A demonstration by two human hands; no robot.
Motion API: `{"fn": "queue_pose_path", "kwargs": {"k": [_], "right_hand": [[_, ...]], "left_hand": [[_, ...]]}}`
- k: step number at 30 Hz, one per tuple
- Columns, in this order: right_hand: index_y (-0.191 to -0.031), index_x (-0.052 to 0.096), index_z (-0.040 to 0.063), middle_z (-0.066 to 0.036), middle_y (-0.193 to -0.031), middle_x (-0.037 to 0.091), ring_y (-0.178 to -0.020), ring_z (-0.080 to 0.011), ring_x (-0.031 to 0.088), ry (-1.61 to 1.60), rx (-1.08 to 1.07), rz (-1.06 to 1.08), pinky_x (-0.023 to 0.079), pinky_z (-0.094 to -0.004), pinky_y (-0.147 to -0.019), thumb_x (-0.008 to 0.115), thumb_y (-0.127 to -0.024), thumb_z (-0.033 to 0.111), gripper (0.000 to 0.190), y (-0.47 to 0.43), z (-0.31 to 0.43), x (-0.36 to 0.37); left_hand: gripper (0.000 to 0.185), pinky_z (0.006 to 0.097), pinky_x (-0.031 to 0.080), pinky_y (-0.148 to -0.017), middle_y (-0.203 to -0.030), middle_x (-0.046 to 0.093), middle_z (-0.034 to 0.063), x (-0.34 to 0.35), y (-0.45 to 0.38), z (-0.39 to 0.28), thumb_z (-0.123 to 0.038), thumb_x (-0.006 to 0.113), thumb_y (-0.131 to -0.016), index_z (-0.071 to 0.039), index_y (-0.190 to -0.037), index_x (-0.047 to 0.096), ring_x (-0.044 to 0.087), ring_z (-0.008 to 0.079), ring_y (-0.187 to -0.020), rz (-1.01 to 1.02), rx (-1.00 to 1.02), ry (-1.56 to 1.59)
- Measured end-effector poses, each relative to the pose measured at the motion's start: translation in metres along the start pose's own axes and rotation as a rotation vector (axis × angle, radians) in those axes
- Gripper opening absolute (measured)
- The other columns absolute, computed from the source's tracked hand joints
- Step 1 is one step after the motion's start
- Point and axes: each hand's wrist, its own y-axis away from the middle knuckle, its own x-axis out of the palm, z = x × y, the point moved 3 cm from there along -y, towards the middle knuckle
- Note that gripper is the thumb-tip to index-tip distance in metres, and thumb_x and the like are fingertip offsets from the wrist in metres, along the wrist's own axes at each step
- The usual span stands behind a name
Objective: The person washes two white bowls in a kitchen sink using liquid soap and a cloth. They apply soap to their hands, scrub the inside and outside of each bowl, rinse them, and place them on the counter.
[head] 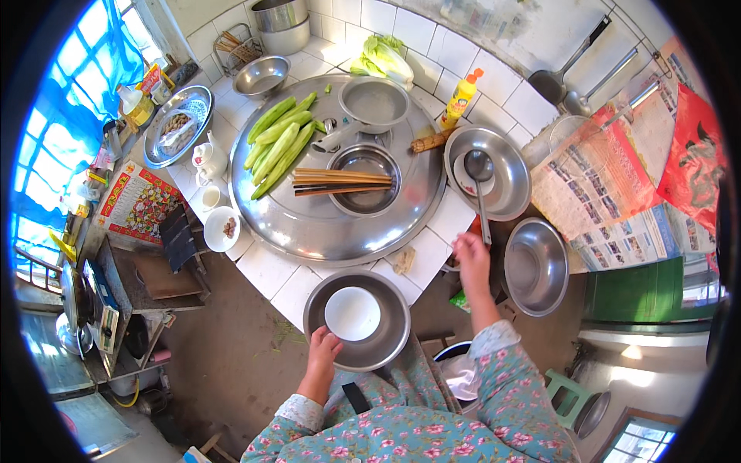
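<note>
A steel basin (393,347) sits at the near edge of the white-tiled counter, a white bowl (352,313) inside it. My left hand (324,350) is at the basin's near left rim, fingertips close to the bowl; whether it grips either one cannot be made out. Farther right, my right hand (473,260) has its fingers curled beside the handle end of a steel ladle (479,168). A firm hold on that handle is not clear. The ladle rests in another steel basin (509,173), over a small white dish (463,176).
A large metal pot lid (289,231) carries green ridged gourds (281,153), a steel bowl (365,202) with chopsticks (341,180) across it, and a metal dipper (374,104). An empty steel basin (535,266) stands right. A white teapot (209,161) and white bowl (222,230) stand left.
</note>
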Motion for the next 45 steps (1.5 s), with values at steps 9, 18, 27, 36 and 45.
{"fn": "queue_pose_path", "kwargs": {"k": [9, 18, 27, 36, 45], "right_hand": [[-0.107, 0.058, 0.001, -0.002, -0.093, 0.059, -0.084, -0.0084, 0.054, 0.180, -0.168, -0.111, 0.044, -0.0229, -0.079, 0.058, -0.087, 0.006, 0.020, -0.119, 0.064, -0.003], [-0.133, 0.037, 0.002, -0.013, -0.117, 0.052, -0.102, -0.0179, 0.052, 0.153, -0.157, -0.077, 0.045, -0.0294, -0.087, 0.069, -0.079, 0.016, 0.064, -0.335, 0.014, -0.014], [-0.141, 0.015, 0.003, -0.016, -0.133, 0.037, -0.123, -0.0246, 0.040, -0.078, -0.262, 0.088, 0.033, -0.0367, -0.102, 0.079, -0.068, 0.016, 0.098, -0.473, -0.049, 0.017], [-0.133, 0.032, 0.000, -0.013, -0.121, 0.050, -0.112, -0.0247, 0.049, 0.164, -0.269, 0.040, 0.037, -0.0361, -0.098, 0.080, -0.067, 0.019, 0.084, -0.516, -0.068, 0.011], [-0.128, 0.040, 0.001, -0.011, -0.119, 0.052, -0.109, -0.0206, 0.052, 0.160, -0.453, 0.280, 0.040, -0.0335, -0.095, 0.077, -0.072, 0.013, 0.069, -0.454, 0.054, 0.034]], "left_hand": [[0.034, 0.0326, 0.047, -0.088, -0.119, 0.053, 0.0136, -0.009, 0.000, -0.020, -0.015, 0.048, -0.093, -0.002, -0.124, 0.044, 0.055, 0.0209, -0.105, -0.055, 0.161, -0.044], [0.023, 0.0299, 0.052, -0.073, -0.105, 0.060, 0.0131, 0.000, 0.031, -0.020, -0.019, 0.047, -0.094, -0.004, -0.111, 0.052, 0.062, 0.0207, -0.085, -0.478, 0.337, 0.172], [0.021, 0.0295, 0.053, -0.069, -0.101, 0.060, 0.0125, 0.069, 0.075, -0.024, -0.018, 0.043, -0.096, -0.004, -0.108, 0.052, 0.062, 0.0206, -0.080, -0.703, 0.425, 0.253], [0.019, 0.0297, 0.052, -0.068, -0.097, 0.061, 0.0126, 0.091, 0.087, -0.011, -0.018, 0.042, -0.096, -0.004, -0.106, 0.051, 0.062, 0.0203, -0.076, -0.810, 0.409, 0.301], [0.022, 0.0322, 0.054, -0.071, -0.102, 0.062, 0.0161, 0.083, 0.084, -0.015, -0.018, 0.041, -0.097, -0.002, -0.108, 0.050, 0.064, 0.0225, -0.079, -0.746, 0.461, 0.446]]}}
